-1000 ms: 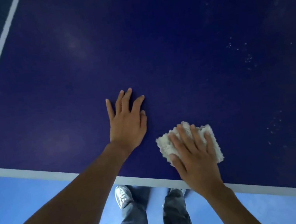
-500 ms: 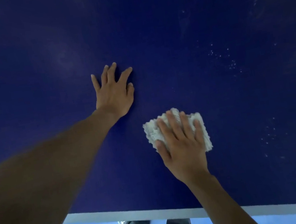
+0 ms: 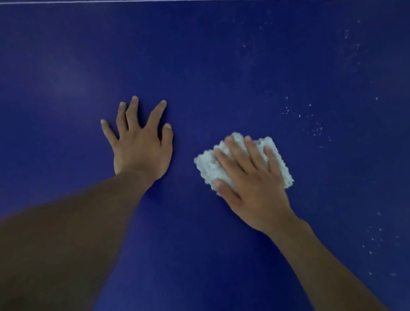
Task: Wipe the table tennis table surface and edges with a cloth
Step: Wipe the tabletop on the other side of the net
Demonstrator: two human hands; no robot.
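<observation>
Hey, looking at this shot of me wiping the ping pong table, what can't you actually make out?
Head view:
- Near edge of the dark blue table tennis table: cut off by the frame.
- Middle of the white fluffy cloth: covered by the right hand.
- Pale specks right of the cloth: too small to tell dust from droplets.
- Table under the blurred left forearm: hidden.
</observation>
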